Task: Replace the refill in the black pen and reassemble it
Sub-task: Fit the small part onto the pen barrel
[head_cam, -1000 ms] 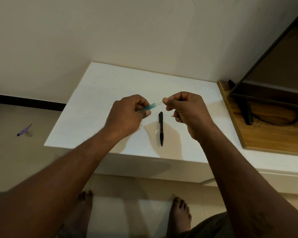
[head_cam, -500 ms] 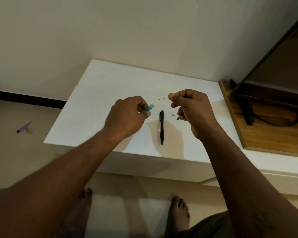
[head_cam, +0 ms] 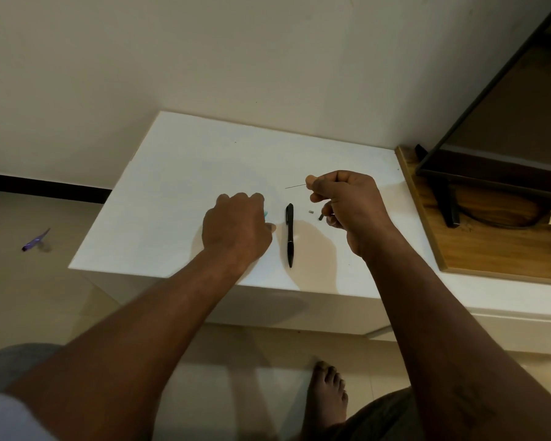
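Pinched refill (head_cam: 295, 186) pointing left

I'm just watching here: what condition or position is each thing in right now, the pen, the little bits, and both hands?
Black pen: lying flat on the white table, untouched, between the hands.
Thin refill: pinched in the right hand, above the table.
Teal piece: mostly hidden in the closed left hand.
Small grey piece: loose on the table.
Purple pen: on the floor.

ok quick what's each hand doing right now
Left hand: closed on a teal piece, low over the white table.
Right hand: closed, pinching a thin refill, with a small dark part lower in its grip.
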Available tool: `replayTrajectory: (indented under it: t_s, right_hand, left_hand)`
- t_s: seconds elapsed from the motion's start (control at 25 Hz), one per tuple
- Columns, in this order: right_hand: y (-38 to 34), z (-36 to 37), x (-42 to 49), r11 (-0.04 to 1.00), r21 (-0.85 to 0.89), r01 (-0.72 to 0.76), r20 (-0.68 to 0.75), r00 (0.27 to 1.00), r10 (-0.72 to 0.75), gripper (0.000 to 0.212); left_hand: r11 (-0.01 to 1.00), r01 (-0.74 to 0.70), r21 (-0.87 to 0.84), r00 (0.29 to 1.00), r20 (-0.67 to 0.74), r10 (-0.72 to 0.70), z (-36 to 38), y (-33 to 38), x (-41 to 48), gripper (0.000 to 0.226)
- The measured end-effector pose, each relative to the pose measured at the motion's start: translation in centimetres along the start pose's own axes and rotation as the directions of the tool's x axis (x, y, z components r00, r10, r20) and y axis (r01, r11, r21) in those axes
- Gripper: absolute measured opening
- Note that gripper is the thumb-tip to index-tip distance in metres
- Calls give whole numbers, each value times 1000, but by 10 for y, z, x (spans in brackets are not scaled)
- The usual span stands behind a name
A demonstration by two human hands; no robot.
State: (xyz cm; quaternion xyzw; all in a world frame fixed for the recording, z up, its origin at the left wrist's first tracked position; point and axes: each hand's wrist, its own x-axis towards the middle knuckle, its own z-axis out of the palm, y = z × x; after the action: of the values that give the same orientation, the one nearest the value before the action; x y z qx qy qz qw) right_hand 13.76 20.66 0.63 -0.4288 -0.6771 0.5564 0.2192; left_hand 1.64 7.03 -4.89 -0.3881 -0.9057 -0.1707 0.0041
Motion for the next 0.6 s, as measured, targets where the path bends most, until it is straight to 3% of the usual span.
replayTrajectory:
  t_s: [0.16, 0.32, 0.44, 0.6]
  right_hand:
    - [1, -8, 0, 1000, -11, 6, -33, 999, -6, 24]
    - [1, -12, 0, 999, -42, 18, -63, 998, -20, 20]
    - [1, -13, 1, 996, -77, 36, -81, 996, -43, 19]
    - [-1, -14, 2, 998, -54, 29, -93, 995, -34, 18]
  left_hand:
    - [999, -48, 11, 996, -81, 49, 9, 27, 1, 39]
    - [1000, -19, 7, 996, 86, 18, 15, 43, -2, 43]
    - [1000, 12, 18, 996, 89, -14, 14, 42, -1, 28]
    - [999, 21, -50, 995, 100, -16, -5, 28, 1, 29]
